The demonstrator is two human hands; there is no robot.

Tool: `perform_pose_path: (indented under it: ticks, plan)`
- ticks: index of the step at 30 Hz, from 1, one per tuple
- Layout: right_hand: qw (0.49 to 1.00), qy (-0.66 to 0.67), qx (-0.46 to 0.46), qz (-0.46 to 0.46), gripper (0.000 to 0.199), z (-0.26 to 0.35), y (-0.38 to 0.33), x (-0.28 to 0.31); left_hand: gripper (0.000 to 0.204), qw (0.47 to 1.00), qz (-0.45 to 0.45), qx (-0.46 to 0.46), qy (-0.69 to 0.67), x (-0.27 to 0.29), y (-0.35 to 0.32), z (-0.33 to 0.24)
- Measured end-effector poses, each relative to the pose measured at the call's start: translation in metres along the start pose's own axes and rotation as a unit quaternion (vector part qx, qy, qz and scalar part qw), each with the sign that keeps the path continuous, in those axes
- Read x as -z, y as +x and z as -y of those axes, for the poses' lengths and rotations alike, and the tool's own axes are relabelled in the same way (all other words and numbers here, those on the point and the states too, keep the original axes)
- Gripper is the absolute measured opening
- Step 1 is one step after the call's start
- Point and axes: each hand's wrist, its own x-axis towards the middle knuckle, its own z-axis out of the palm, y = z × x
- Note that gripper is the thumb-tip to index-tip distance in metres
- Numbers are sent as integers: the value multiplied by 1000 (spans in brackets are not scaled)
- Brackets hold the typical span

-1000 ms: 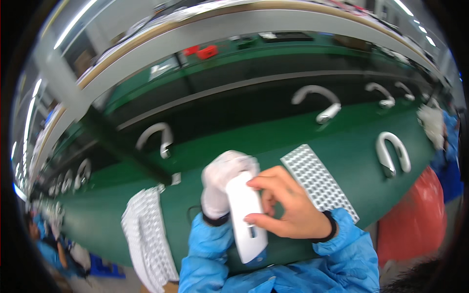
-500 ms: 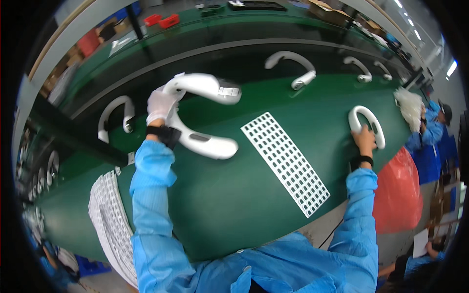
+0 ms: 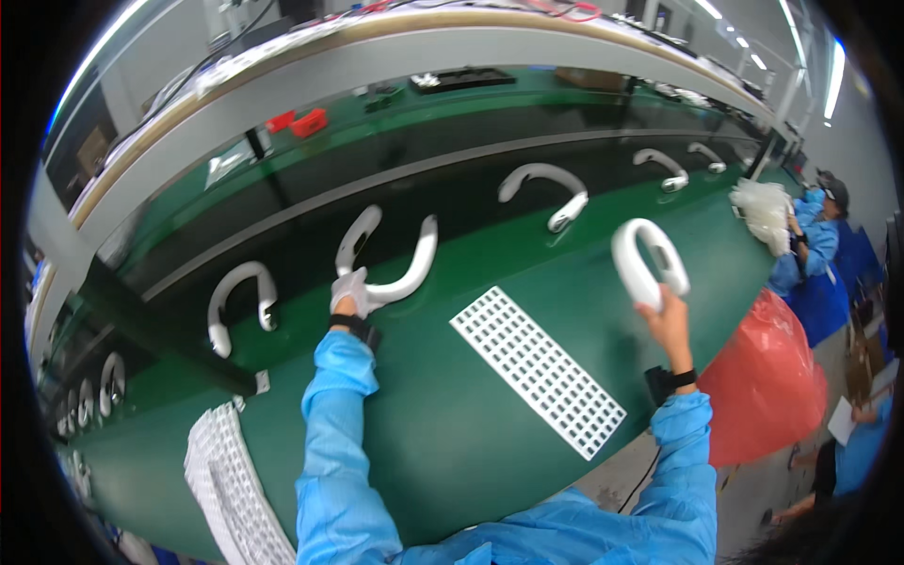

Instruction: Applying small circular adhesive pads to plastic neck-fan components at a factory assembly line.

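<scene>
While around white U-shaped devices [image 3: 417, 270] [image 3: 631, 264], both hands [image 3: 349, 290] [image 3: 668, 320] curled

The white-gloved left hand [image 3: 349, 288] has swung its white U-shaped plastic device [image 3: 414, 273] so the ends no longer face the white rectangular sheet of dark labels [image 3: 537, 372]; the bare right hand [image 3: 670, 318] has brought another white curved plastic device [image 3: 625, 262] nearer that sheet.

The head view comes from a wide fisheye worn on the person's head, facing forward and down across the tabletop [image 3: 424, 452]. It is near enough that the sleeves [image 3: 341, 461] rise large from the lower edge, with the left hand [image 3: 350, 290] and right hand [image 3: 669, 318] beyond them. A shelf [image 3: 424, 54] bends across the top.
</scene>
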Motion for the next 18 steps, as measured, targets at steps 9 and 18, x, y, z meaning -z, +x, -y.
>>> perform_pose_path:
  ticks: [9,18]
  plan:
    - [952,200,188,135,45,138,-11,3,56,768,-28,-428,476,2,-66,-26]
    - [833,203,477,191,39,193,-4,-49,45,738,600,-46,-304,23,-198,-51]
